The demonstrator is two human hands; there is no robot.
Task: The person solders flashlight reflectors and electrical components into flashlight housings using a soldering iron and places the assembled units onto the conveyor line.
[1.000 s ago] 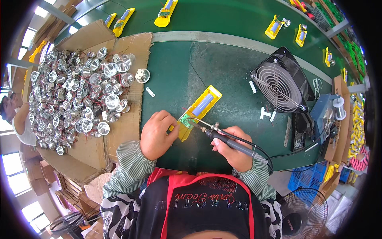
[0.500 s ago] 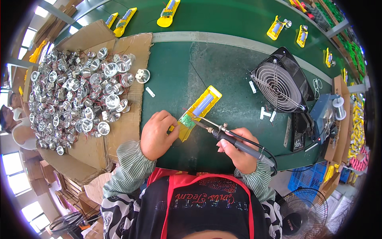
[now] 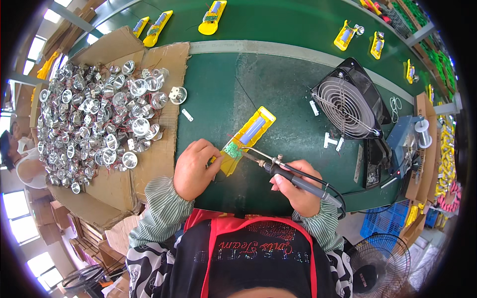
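Observation:
A yellow flashlight housing (image 3: 269, 115) lies slanted on the green bench, holding a bluish-purple battery cell (image 3: 253, 130) and a small green circuit board (image 3: 232, 149). Thumb and fingers of my left hand (image 3: 195, 170) are closed on the housing's lower left edge, beside the board. My right hand (image 3: 301, 191) grips a soldering iron (image 3: 298, 182) with a thin metal feed tube running along it. The iron's tip is at the right edge of the board; whether it touches is too small to tell. A thin dark wire (image 3: 244, 90) sticks out beyond the housing's top end.
On the left, a cardboard box (image 3: 164, 124) holds many silver reflectors (image 3: 110, 141) with red wires. A black fan (image 3: 345, 107) stands at right, near a solder spool (image 3: 422, 133). Small white pieces (image 3: 329, 140) lie before it. More yellow housings (image 3: 209, 22) sit along the far green surface.
Both hands, the soldering iron and the flashlight housing stay almost in place. My left hand has shifted very slightly. At the far left, another person has moved a little.

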